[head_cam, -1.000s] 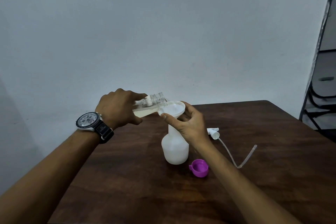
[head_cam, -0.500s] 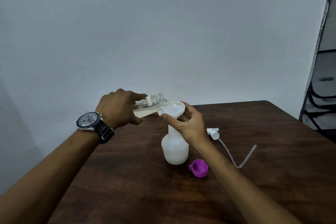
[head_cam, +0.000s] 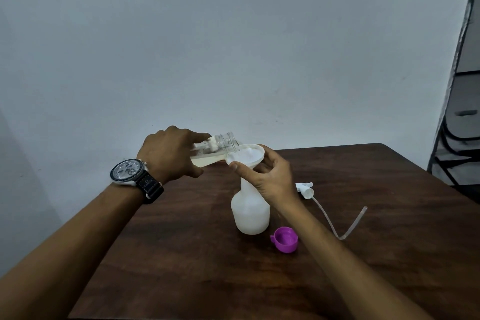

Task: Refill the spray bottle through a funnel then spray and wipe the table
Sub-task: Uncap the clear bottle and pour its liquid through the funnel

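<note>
Lower-centre table (head_cam: 168,280) open. Right of spray bottle (head_cam: 250,215): purple cap (head_cam: 284,239), spray head (head_cam: 305,188), tube (head_cam: 327,218) obstruct.

Funnel (head_cam: 246,154) neck probably behind right hand (head_cam: 271,178)

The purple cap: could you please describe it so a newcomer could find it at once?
On the dark wooden table, find the white spray bottle standing under the funnel. Just right of its base, nearer the camera, lies the purple cap, open side up. Nothing else there is purple; the spray head nearby is white.
</note>
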Motion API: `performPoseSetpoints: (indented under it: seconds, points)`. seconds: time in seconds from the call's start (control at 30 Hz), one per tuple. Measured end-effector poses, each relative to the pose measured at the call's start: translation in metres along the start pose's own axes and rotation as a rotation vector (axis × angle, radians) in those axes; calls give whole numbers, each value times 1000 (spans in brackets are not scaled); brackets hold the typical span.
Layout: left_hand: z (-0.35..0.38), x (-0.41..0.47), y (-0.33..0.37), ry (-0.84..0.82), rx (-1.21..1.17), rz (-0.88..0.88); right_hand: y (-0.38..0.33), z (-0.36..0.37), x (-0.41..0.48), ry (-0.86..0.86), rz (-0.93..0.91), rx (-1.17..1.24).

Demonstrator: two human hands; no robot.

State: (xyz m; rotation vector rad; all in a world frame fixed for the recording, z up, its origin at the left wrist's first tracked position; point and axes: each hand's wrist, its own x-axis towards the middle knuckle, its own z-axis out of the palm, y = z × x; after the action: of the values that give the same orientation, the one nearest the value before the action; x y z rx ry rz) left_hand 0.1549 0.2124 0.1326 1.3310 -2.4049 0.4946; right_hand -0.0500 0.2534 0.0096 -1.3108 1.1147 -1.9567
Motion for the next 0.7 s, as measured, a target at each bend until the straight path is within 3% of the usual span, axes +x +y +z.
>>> performPoseSetpoints:
  seconds: [0.7]
  points:
    - [0,1,0,-3,19,7,-4,3,-2,-3,-9,-20]
